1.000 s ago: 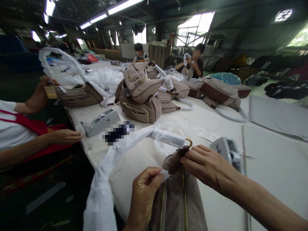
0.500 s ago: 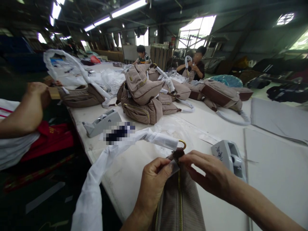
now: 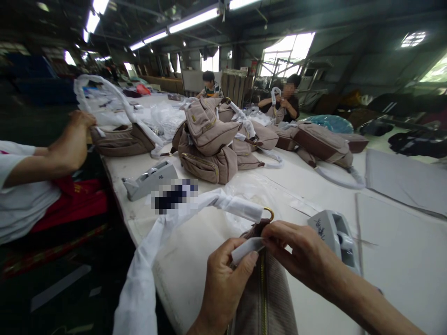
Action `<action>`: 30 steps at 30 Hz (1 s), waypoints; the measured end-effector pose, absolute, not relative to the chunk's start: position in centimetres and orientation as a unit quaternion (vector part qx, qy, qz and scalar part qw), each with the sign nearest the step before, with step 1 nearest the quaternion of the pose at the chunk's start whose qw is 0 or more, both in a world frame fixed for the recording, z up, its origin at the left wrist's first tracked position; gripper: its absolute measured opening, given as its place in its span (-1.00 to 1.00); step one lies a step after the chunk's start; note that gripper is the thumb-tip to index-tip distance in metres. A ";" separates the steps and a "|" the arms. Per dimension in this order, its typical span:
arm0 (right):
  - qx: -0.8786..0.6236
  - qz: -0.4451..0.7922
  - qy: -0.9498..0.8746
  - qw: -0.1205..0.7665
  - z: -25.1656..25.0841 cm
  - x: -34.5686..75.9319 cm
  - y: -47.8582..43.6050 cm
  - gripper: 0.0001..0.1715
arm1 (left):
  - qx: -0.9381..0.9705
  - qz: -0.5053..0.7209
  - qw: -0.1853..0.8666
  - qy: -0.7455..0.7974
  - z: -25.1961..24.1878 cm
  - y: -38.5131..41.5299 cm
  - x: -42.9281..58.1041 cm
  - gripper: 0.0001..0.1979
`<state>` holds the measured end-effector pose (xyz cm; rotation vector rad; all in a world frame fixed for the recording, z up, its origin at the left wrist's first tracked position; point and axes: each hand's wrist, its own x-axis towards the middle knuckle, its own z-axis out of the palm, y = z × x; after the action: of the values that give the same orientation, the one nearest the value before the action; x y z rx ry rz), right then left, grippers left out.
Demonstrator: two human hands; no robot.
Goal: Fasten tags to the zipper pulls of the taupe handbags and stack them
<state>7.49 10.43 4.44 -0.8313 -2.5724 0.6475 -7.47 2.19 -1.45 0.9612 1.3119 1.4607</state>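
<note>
A taupe handbag (image 3: 275, 293) with a gold zipper lies in front of me at the table's near edge. Its strap (image 3: 167, 223), wrapped in white paper, loops out to the left from a gold ring (image 3: 268, 213). Between the thumb and fingers of my left hand (image 3: 226, 274) is a small white strip (image 3: 246, 249), held over the top end of the bag. My right hand (image 3: 296, 242) pinches at the strip's right end, close beside the brown tab below the ring. Its fingertips partly hide that spot.
Taupe bags (image 3: 209, 149) are piled mid-table. One tape dispenser (image 3: 337, 237) stands right of my hand, another (image 3: 150, 179) to the left. A co-worker's arm (image 3: 66, 144) reaches to a bag (image 3: 122, 139) at left. Two people sit across the table. Grey-white boards (image 3: 401, 251) lie at right.
My left hand has turned and lifted the white strip, so more of it shows. My right fingers have drawn closer together. The co-worker's arm at left has reached further toward the bag there.
</note>
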 end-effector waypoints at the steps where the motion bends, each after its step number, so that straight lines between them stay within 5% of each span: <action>1: -0.290 0.230 -0.911 0.182 4.6 7.5 10.4 -0.85 | 0.400 0.586 0.445 0.547 -1.5 2.1 -7.5 -0.81; 7: -0.241 0.172 -0.949 0.105 7.0 6.4 10.2 -0.55 | 0.470 0.572 0.371 0.560 -1.0 2.5 -7.7 -0.83; 12: -0.287 0.109 -0.950 -0.064 9.2 4.5 11.1 -0.86 | 0.534 0.568 0.296 0.552 -1.0 2.3 -7.9 -0.86; 20: -0.250 0.085 -0.962 -0.073 9.9 4.2 11.5 -0.86 | 0.465 0.590 0.373 0.544 -2.0 2.5 -7.9 -0.88; 30: -0.215 0.117 -0.964 -0.102 10.1 3.6 11.8 -0.89 | 0.475 0.610 0.315 0.551 -2.0 1.8 -7.2 -0.90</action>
<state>3.62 11.77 10.10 -0.7220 -3.2426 0.3948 -7.19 1.78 -1.98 1.2511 1.4505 1.6069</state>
